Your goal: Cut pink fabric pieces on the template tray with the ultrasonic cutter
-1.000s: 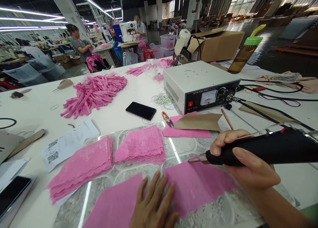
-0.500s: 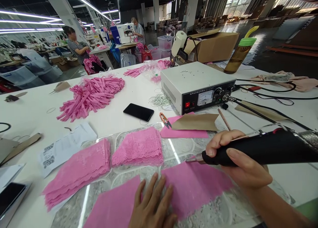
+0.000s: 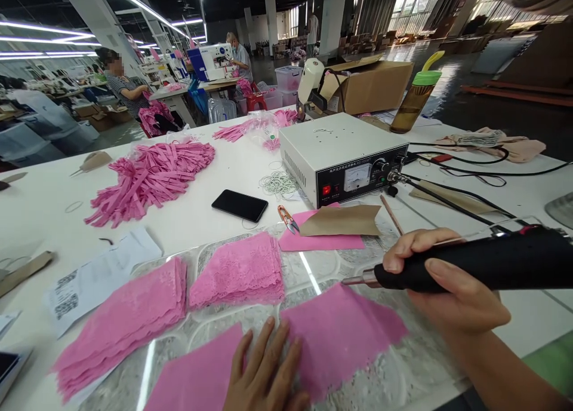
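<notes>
My right hand is closed around a black hand-held tool with a metal tip that points left, just above a pink lace piece on the glass plate. My left hand lies flat with fingers spread where that piece meets a second pink piece. Two stacks of pink lace, one at the left and one in the middle, lie beyond my left hand.
A white control box with a dial and cables stands behind the plate. Near it lie a phone, snips, brown card on pink fabric, a heap of pink strips, a bottle and a carton. People work at machines beyond.
The view has shifted a little, so everything on the table sits further left. My right hand with the tool has drifted slightly right and up; my left hand stays on the fabric.
</notes>
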The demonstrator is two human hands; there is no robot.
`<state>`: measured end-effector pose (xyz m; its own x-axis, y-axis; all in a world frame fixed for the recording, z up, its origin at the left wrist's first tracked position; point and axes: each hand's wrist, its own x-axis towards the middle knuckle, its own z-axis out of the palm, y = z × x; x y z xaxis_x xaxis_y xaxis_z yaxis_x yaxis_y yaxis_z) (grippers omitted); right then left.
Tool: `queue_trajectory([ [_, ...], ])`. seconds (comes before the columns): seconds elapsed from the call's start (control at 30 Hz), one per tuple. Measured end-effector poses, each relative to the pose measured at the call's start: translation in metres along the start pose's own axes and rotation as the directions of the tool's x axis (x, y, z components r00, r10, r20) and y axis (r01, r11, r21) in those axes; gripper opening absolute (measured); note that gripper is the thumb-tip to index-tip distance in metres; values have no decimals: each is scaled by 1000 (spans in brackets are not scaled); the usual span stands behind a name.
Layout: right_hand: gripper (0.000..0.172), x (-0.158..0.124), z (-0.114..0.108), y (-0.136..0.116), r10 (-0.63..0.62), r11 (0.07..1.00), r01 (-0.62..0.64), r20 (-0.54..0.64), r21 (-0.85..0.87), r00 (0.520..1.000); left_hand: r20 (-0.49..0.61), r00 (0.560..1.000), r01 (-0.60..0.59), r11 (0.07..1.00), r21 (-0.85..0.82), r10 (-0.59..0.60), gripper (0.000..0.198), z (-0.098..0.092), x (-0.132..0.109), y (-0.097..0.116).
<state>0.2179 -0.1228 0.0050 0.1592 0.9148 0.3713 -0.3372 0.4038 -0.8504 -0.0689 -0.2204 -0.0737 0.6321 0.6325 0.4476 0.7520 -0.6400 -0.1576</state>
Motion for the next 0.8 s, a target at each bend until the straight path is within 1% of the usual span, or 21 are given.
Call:
queue_trajectory([
  [0.1, 8, -1, 0, -1, 3, 1000, -3, 9, 13, 1000, 1, 1000, -14, 1000, -5, 14, 36, -2, 1, 0],
  [0.2, 9, -1, -3, -3, 14, 1000, -15, 10, 21, 1000, -36, 997, -62, 997, -40, 61, 28, -7, 15, 5],
  [0.3, 9, -3, -9, -4, 39, 999, -38, -14, 34, 999, -94, 990, -113, 989, -95, 104, 24, -12, 46, 15],
  [0.33, 9, -4, -11, -4, 44, 998, -44, -14, 39, 999, -69, 987, -156, 980, -123, 148, 26, -12, 59, 18],
  [0.37, 9, -5, -13, -4, 46, 998, -46, -13, 46, 999, -16, 982, -187, 970, -157, 187, 29, -11, 71, 21],
  [0.4, 9, -6, -15, -4, 46, 998, -45, -12, 52, 999, 8, 979, -198, 963, -182, 203, 32, -10, 82, 24],
  [0.43, 9, -7, -16, -3, 43, 997, -43, -12, 60, 999, 25, 978, -197, 960, -201, 206, 34, -7, 91, 26],
  [0.5, 9, -8, -17, -3, 33, 997, -31, -20, 72, 999, 31, 984, -162, 961, -223, 173, 32, -1, 105, 29],
  [0.57, 8, -8, -19, -4, 26, 997, -25, -4, 74, 1000, 42, 989, -124, 962, -242, 138, 28, 4, 111, 31],
  [0.63, 8, -9, -21, -4, 21, 998, -24, 48, 60, 999, 67, 991, -98, 959, -265, 120, 27, 7, 112, 31],
  [0.7, 8, -9, -23, -5, 18, 999, -22, 99, 41, 995, 95, 989, -86, 955, -284, 117, 29, 7, 110, 30],
  [0.8, 7, -10, -24, -4, 25, 1000, -26, 114, 14, 993, 120, 986, -73, 953, -296, 113, 33, 7, 108, 29],
])
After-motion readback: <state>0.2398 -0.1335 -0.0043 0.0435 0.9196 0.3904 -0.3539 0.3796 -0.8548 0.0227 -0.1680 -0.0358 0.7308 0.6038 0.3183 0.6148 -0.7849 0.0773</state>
